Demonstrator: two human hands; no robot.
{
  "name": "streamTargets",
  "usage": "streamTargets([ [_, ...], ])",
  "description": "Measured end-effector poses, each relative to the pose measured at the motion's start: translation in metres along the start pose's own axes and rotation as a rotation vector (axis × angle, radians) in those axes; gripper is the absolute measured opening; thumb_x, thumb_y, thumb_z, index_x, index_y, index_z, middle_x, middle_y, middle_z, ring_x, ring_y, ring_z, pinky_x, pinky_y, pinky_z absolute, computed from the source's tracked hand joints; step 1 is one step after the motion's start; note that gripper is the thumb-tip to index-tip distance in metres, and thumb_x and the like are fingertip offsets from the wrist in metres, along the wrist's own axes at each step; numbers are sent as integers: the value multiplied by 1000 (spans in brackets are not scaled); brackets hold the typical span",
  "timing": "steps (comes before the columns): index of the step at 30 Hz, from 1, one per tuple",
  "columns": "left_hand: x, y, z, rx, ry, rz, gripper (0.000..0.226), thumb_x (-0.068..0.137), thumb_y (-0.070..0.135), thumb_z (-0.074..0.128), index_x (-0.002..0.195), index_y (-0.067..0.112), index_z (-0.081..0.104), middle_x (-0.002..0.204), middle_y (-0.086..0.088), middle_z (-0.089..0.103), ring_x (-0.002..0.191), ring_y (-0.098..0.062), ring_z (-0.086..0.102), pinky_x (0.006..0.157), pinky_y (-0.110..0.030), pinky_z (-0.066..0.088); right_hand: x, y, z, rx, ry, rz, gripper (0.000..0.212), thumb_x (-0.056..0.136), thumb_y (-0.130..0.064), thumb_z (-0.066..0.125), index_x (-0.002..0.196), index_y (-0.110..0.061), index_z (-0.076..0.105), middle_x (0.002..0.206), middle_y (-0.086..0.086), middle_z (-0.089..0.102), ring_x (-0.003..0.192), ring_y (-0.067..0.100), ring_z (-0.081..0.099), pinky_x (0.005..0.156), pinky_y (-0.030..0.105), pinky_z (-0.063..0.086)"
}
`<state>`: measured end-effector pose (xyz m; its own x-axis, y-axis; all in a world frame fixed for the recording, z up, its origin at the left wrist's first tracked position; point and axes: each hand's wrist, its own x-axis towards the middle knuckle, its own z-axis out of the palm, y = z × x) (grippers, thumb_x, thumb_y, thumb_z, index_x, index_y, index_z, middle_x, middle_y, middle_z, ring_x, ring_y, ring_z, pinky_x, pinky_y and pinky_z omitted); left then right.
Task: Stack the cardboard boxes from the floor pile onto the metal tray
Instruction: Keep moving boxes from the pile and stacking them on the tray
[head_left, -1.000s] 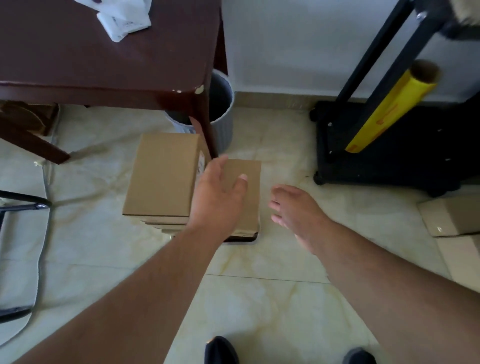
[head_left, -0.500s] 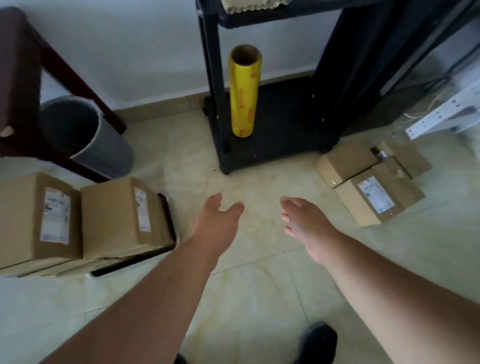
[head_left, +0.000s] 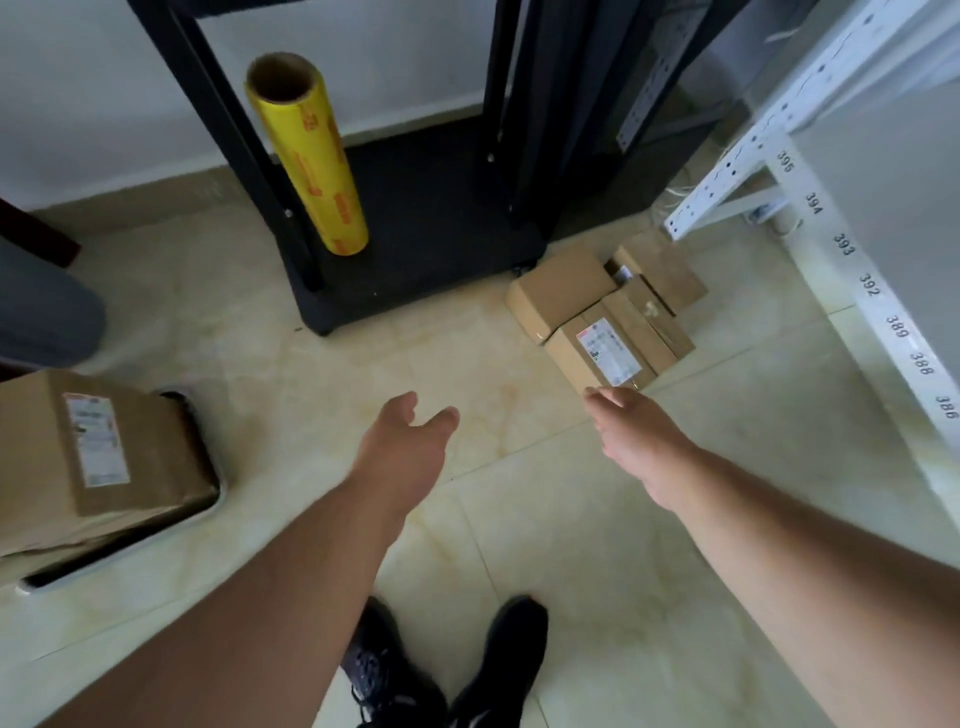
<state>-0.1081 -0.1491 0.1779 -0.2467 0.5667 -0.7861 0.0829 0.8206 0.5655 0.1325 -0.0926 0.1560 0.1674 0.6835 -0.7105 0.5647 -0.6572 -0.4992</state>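
View has swung right; floor pile (head_left: 605, 312) now nearer. It lies at 1 o'clock off right hand (head_left: 636, 439), fingertips just short. Left hand (head_left: 402, 454) and right both loose, holding nothing; tray boxes (head_left: 98, 457) at 9.

Both forearms extend forward, bare. Left hand (head_left: 404, 451) is empty, fingers relaxed, thumb spread. Right hand (head_left: 636, 441) is empty, fingers straight, palm down.

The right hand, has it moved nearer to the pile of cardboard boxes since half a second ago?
Yes. The right hand now reaches the labelled cardboard box beside the black shelf.
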Motion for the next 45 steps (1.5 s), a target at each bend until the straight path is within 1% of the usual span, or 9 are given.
streamTargets([
  [3, 2, 6, 9, 21, -36, 0, 71, 99, 48, 59, 160, 30, 29, 164, 5, 35, 147, -22, 37, 111, -38, 33, 0, 2, -21, -45, 39, 3, 60, 95, -55, 50, 144, -22, 58, 113, -5, 57, 101, 18, 54, 91, 32, 42],
  [7, -1, 15, 15, 32, -72, 8, 70, 98, 49, 59, 159, 30, 30, 163, 5, 36, 147, -21, 39, 109, -36, 34, 2, -1, -43, -102, 71, 4, 50, 105, -44, 47, 147, -19, 54, 148, 3, 57, 131, 24, 55, 100, 33, 42],
  [14, 44, 27, 65, 32, -92, -12, 70, 97, 50, 60, 158, 32, 32, 162, 7, 38, 145, -20, 41, 105, -34, 33, 70, 9, -65, -159, 98, 20, 52, 106, -44, 44, 151, -18, 51, 155, 4, 52, 135, 27, 52, 102, 34, 41],
  [25, 154, 25, 221, -13, -72, -134, 71, 95, 48, 61, 158, 28, 34, 160, 3, 42, 136, -23, 50, 102, -32, 38, 243, 56, -82, -227, -17, 38, 49, 105, -35, 43, 149, -14, 52, 145, 8, 59, 119, 28, 58, 80, 28, 42],
  [32, 219, 21, 310, -9, -72, -165, 69, 97, 43, 59, 159, 25, 32, 161, 0, 42, 140, -24, 47, 94, -28, 33, 327, 88, -81, -309, -92, 44, 51, 104, -23, 47, 152, -9, 45, 150, 11, 55, 105, 23, 57, 80, 30, 51],
  [35, 241, 17, 333, 4, -74, -176, 70, 97, 41, 58, 159, 23, 32, 161, -2, 42, 141, -25, 46, 95, -27, 33, 346, 97, -80, -348, -68, 4, 40, 100, -24, 49, 134, -7, 61, 133, 14, 66, 106, 32, 64, 82, 36, 55],
  [38, 258, 15, 348, 13, -81, -191, 70, 98, 41, 57, 160, 22, 30, 159, -2, 45, 135, -25, 50, 89, -27, 35, 360, 106, -80, -370, -41, -33, 35, 86, -30, 47, 107, -12, 68, 110, 10, 74, 95, 36, 71, 65, 33, 53],
  [41, 268, 14, 358, 5, -84, -181, 64, 96, 39, 56, 155, 24, 39, 147, 0, 56, 112, -21, 59, 73, -25, 43, 366, 111, -78, -359, -85, -37, 36, 87, -24, 48, 112, -11, 71, 105, 6, 75, 87, 28, 69, 57, 24, 47],
  [45, 272, 7, 361, 6, -84, -171, 57, 86, 38, 56, 140, 22, 55, 129, -3, 69, 105, -28, 69, 78, -33, 58, 363, 114, -69, -384, -150, -56, 31, 92, -28, 50, 98, -10, 75, 104, 12, 77, 86, 30, 70, 64, 30, 52],
])
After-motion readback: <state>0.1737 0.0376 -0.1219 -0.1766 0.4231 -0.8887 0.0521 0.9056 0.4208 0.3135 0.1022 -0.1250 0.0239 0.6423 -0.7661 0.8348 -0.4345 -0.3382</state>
